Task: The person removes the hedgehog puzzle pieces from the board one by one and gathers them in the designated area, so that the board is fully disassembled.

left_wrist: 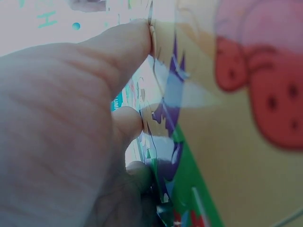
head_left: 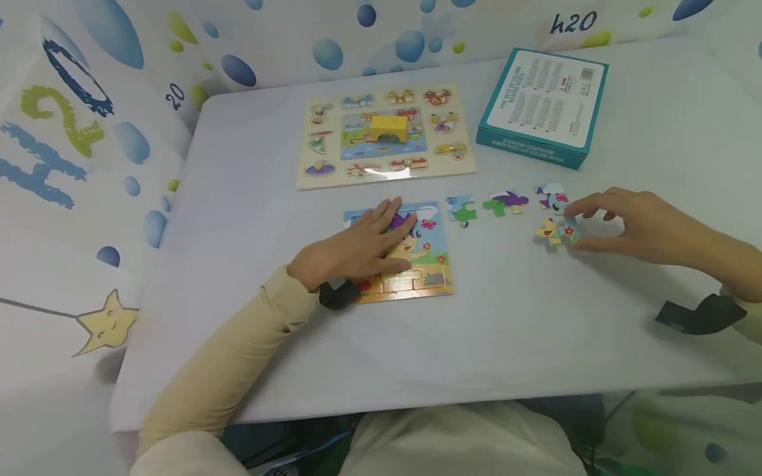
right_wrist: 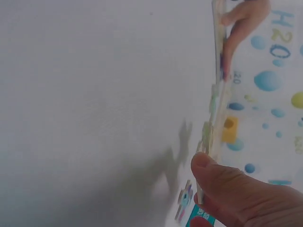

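Observation:
My left hand [head_left: 360,248] lies with spread, straight fingers on a jigsaw puzzle [head_left: 439,241] in a shallow board, covering part of its picture. In the left wrist view, red printed shapes [left_wrist: 279,90] show close by on its surface. My right hand [head_left: 631,221] pinches a puzzle piece [head_left: 569,231] with a flower and a yellow duck between thumb and fingers. The right wrist view shows this piece edge-on at the thumb tip, above the white cloth. Just behind it lies another piece [head_left: 553,198] with a purple and blue figure.
Two more loose pieces, a green one [head_left: 461,210] and a purple and green one [head_left: 506,202], lie right of the puzzle. A wooden knob puzzle board [head_left: 309,132] with a yellow block [head_left: 389,127] on it stands behind. A teal box [head_left: 542,109] sits at the back right.

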Demonstrator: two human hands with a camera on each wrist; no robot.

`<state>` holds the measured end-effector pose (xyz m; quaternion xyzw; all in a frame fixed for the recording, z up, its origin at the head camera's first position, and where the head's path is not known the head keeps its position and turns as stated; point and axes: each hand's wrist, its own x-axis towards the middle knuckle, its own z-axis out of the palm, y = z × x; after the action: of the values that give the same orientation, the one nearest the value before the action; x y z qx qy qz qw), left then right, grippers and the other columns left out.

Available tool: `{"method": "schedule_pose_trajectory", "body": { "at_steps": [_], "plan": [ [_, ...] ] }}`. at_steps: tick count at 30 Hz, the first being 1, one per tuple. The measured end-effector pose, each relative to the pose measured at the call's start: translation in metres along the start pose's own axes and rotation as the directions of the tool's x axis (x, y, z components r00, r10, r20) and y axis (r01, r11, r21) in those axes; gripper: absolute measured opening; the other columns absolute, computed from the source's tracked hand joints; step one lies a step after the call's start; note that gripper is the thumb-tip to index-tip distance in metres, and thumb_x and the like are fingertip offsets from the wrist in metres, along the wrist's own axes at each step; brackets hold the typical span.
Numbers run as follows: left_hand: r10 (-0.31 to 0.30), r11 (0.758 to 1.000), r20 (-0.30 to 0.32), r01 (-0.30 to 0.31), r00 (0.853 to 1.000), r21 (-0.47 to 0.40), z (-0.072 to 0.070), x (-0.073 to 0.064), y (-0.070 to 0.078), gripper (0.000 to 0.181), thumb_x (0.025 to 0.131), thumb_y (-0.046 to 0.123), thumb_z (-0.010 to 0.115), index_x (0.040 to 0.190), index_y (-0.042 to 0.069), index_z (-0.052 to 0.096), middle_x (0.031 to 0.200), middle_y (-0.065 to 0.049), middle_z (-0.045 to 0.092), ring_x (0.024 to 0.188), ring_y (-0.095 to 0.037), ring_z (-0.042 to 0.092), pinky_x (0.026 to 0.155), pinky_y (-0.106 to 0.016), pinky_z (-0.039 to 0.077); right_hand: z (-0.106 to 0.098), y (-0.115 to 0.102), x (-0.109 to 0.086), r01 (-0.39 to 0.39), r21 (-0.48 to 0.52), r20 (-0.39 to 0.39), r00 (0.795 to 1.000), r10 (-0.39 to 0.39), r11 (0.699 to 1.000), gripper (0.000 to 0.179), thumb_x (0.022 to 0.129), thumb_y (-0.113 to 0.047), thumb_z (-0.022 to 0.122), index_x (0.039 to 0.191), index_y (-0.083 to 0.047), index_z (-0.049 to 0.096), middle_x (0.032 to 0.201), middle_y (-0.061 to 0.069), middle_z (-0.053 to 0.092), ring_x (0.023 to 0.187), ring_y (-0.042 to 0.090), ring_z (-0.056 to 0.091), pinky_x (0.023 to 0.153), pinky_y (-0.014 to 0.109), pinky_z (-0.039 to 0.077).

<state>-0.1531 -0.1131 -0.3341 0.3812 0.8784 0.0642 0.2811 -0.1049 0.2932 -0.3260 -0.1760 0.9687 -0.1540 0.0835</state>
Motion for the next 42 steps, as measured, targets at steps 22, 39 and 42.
{"method": "schedule_pose_trajectory", "body": {
  "at_steps": [22,39,42],
  "plan": [
    [-0.004,0.999,-0.022,0.003,1.0,-0.037,0.005,-0.007,-0.007,0.078,0.102,0.048,0.044,0.158,0.014,0.001,0.161,-0.017,-0.02,0.149,-0.033,-0.019,0.122,-0.049,-0.006,0.01,0.018,0.001,0.014,0.042,-0.016,1.0,-0.014,0.999,0.055,0.073,-0.018,0.087,0.124,-0.015,0.067,0.105,0.004,0.069,0.092,0.023,0.061,0.069,0.025,0.05],
    [0.015,0.999,-0.014,-0.015,1.0,-0.03,0.003,0.001,-0.004,0.076,0.101,0.051,0.042,0.158,0.02,0.001,0.161,-0.015,-0.022,0.149,-0.03,-0.02,0.122,-0.046,-0.008,-0.012,0.004,0.005,-0.065,-0.007,0.154,0.986,0.065,0.998,0.064,0.075,-0.027,0.086,0.131,-0.011,0.059,0.122,0.015,0.061,0.11,0.033,0.055,0.087,0.058,0.052],
    [0.021,0.999,-0.017,-0.021,1.0,-0.032,0.003,0.0,-0.004,0.076,0.101,0.05,0.042,0.158,0.019,0.002,0.161,-0.015,-0.021,0.149,-0.031,-0.019,0.122,-0.047,-0.008,-0.015,-0.008,0.01,-0.035,-0.028,0.141,0.989,0.039,0.999,0.059,0.078,-0.023,0.083,0.13,-0.008,0.06,0.12,0.017,0.062,0.108,0.033,0.057,0.083,0.055,0.055]
  ]
}}
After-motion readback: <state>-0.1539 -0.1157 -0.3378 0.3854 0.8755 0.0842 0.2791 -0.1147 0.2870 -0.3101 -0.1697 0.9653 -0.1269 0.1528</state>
